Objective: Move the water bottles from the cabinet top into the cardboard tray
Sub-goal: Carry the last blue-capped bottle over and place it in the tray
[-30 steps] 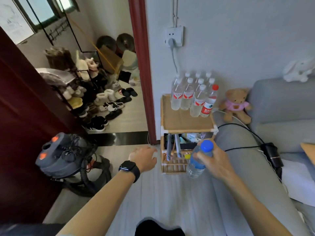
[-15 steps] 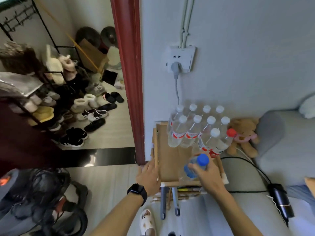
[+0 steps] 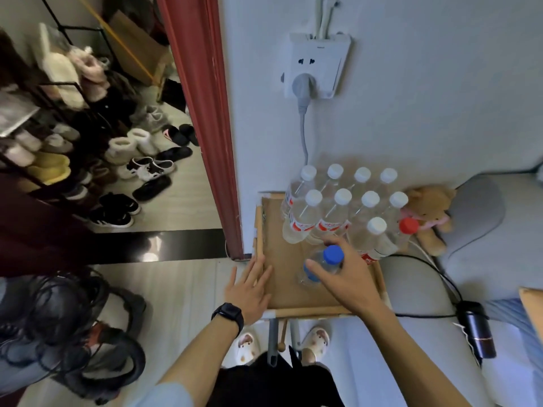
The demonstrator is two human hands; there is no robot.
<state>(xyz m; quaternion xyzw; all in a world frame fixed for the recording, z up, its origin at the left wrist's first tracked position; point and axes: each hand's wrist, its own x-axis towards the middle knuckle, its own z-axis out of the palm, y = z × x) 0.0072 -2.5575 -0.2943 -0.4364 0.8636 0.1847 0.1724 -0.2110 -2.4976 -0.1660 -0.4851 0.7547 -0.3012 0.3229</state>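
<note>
Clearly holding the bottle (image 3: 321, 264) by its shoulder in the right hand (image 3: 345, 279), low over the tray (image 3: 283, 292), at its bare front. Likely light, thin-walled, slick; steadier gripped mid-body. Left hand (image 3: 249, 287) flat, fingers straight, at the tray's left rim.

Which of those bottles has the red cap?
The red-capped bottle at the cluster's right edge, beside the teddy bear; the others there have white caps, the held one blue.
</note>
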